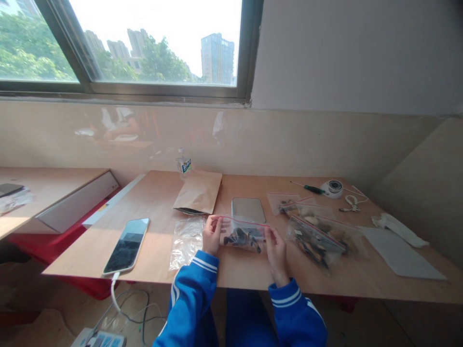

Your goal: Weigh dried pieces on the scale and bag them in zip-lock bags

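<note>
Between my two hands is a clear zip bag (241,239) with a red seal strip and dark, irregular pieces inside. My left hand (212,234) pinches its upper left corner, and my right hand (275,250) grips the upper right corner. An empty-looking clear zip bag (186,243) lies flat just left of my left hand. Behind the held bag sits a flat silvery device like a small scale (248,209). A brown paper pouch (200,192) lies beyond my left hand. To the right of my right hand, a zip bag of dark pieces (314,243) overlaps other filled bags.
A phone (127,246) with a charging cable lies at the left. A plastic bottle (183,163) stands by the wall. At the right are a screwdriver (314,189), a dome camera (332,188), a white sheet (401,253) and a white cloth (400,230). A power strip (99,338) is on the floor.
</note>
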A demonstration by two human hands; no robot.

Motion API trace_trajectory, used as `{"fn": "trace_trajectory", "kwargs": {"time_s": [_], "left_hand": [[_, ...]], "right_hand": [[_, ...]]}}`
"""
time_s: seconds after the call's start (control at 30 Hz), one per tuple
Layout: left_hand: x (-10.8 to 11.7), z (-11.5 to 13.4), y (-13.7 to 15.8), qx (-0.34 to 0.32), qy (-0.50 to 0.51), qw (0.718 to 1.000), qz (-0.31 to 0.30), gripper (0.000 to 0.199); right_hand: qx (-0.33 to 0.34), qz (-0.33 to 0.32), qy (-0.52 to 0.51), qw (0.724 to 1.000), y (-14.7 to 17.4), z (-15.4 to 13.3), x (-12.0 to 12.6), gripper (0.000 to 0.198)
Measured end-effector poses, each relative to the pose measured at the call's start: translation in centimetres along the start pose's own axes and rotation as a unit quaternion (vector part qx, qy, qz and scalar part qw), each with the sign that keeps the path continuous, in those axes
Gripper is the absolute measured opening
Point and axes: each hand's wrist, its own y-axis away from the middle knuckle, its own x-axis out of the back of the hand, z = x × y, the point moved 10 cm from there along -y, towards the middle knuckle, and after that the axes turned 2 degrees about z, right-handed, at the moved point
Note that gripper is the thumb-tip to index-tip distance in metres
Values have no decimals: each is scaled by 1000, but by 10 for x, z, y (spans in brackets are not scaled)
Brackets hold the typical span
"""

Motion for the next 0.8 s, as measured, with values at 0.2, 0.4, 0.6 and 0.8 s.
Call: {"fn": "trace_trajectory", "kwargs": {"time_s": [0.2,0.4,0.6,0.8], "left_hand": [[3,1,0,-21,-25,999,15,37],[2,3,0,-37,-54,998,10,37],[-2,4,0,-27,-37,999,-8,37],[-15,1,-2,0,-4,998,-69,40]], "right_hand": [[20,33,7,999,-1,-3,7,39],[49,66,50,995,-2,-9,15,38],[30,67,11,997,-2,-6,16,39],[-30,29,-75,996,-1,-3,6,41]]}}
